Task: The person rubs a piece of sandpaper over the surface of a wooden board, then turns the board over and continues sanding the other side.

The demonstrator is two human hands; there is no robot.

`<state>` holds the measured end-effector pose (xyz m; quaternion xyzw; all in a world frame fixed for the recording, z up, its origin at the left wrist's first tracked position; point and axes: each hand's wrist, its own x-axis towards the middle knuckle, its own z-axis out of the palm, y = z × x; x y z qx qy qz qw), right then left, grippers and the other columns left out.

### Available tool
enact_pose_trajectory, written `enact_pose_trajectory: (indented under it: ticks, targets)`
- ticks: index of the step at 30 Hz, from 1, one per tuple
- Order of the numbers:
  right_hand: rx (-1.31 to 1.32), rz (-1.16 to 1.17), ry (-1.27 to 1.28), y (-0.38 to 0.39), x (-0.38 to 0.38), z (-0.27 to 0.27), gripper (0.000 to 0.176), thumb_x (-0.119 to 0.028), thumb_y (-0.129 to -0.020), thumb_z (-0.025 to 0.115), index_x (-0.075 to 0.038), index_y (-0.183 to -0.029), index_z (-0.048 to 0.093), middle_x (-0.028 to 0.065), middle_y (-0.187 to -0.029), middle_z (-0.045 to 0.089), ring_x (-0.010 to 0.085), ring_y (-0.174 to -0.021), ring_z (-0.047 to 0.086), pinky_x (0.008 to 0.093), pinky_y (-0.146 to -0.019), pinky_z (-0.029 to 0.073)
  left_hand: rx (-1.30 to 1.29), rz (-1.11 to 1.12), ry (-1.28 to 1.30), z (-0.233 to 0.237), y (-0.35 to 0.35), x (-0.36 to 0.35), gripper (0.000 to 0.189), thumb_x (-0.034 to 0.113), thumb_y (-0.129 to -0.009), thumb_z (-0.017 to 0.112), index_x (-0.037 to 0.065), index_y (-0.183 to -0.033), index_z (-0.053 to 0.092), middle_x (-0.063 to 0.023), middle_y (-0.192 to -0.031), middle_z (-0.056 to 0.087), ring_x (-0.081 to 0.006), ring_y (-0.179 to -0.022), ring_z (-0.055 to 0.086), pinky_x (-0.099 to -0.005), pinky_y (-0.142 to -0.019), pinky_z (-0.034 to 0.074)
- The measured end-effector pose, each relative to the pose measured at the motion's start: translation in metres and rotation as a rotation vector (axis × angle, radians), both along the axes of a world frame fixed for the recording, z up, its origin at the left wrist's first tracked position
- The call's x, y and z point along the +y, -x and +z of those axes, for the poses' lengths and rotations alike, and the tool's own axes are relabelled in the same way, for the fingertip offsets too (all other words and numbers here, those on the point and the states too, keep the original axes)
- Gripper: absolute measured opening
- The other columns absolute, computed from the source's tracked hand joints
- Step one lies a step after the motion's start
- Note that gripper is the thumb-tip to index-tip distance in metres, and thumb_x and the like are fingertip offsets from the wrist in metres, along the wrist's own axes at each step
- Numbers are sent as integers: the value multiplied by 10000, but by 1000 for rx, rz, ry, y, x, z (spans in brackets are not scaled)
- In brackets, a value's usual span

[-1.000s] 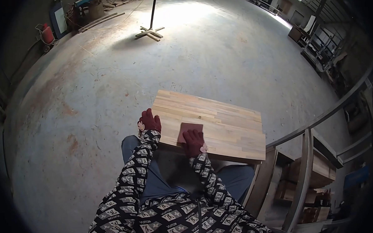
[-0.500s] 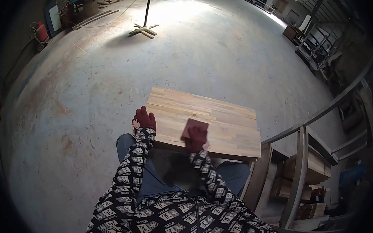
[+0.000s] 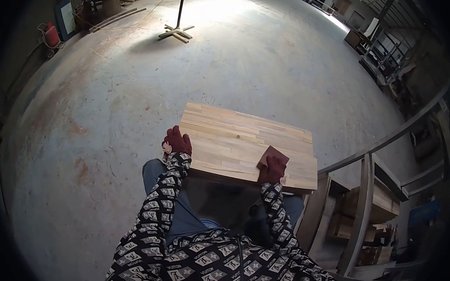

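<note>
A light wooden panel made of glued strips [image 3: 225,135] lies across in front of my body, above my knees. My left hand [image 3: 177,141], in a dark red glove, rests at the panel's left edge with its fingers apart. In a matching glove, my right hand [image 3: 273,169] presses a flat brownish-red sanding sheet [image 3: 277,152] onto the panel's right part, near the front edge. The fingers are closed over the sheet. A small dark knot [image 3: 238,137] shows in the wood near the middle.
Metal frame bars [image 3: 361,210] stand at the right, with stacked wooden pieces [image 3: 383,204] behind them. Farther off are a post on a crossed wooden base [image 3: 176,33], a red cylinder on a cart [image 3: 51,35] and furniture at the upper right.
My right hand has slid with the sanding sheet to the right along the panel, and the sheet is now turned. My left hand stays at the left edge.
</note>
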<state>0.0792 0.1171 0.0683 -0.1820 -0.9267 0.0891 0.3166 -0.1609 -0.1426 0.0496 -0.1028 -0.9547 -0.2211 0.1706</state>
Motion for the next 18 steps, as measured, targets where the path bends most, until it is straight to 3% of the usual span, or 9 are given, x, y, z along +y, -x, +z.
enact_pose_trajectory:
  ticks: [2,3,8,10,13,15,18]
  targets:
    - [-11,-157,0,19,-17,-5,385,-249,-794,669,-16,-1096,624,232,-1061,636,463,-1039,568,563,-920,417,4,16,7,0,2,0,468,313,-895,657,79,-1275,517,-150,-1144,571,-366,-986,624,-521,-845,493]
    - [-107,-124,67,32,-38,13,390,-273,-800,677,-20,-1089,611,219,-1060,621,452,-1062,558,556,-922,411,62,1,-18,-5,4,-1,460,301,-894,658,79,-1271,516,-155,-1129,573,-372,-978,625,-526,-836,493]
    - [-53,320,30,85,-121,-1,515,-244,-685,791,-60,-1128,604,158,-1118,604,387,-1121,543,551,-978,400,81,-43,-2,1,3,-4,458,286,-892,659,72,-1271,517,-177,-1121,584,-388,-956,631,-534,-824,502]
    - [-31,391,34,84,-131,-2,510,-214,-682,791,-58,-1132,605,151,-1119,604,379,-1122,545,535,-971,409,17,-39,-23,4,3,-5,462,283,-892,658,66,-1276,521,-187,-1134,595,-399,-956,637,-537,-813,510]
    - [-19,425,76,61,-104,3,501,-202,-682,790,-56,-1125,608,149,-1139,605,373,-1123,547,526,-961,417,67,-58,-24,-2,3,-6,470,284,-893,655,58,-1283,522,-198,-1140,604,-406,-959,644,-538,-806,518]
    - [-57,309,99,34,-68,4,464,-155,-703,735,-42,-1136,614,176,-1163,624,399,-1144,544,537,-955,418,74,-50,-30,-3,5,-5,472,285,-893,655,58,-1285,521,-200,-1141,605,-406,-962,645,-536,-808,518]
    - [-92,56,54,-8,-12,4,430,-236,-780,645,-23,-1153,632,223,-1184,630,435,-1134,552,526,-946,416,65,-41,-18,-1,3,-4,469,289,-892,659,61,-1278,521,-196,-1131,603,-403,-953,645,-537,-805,518]
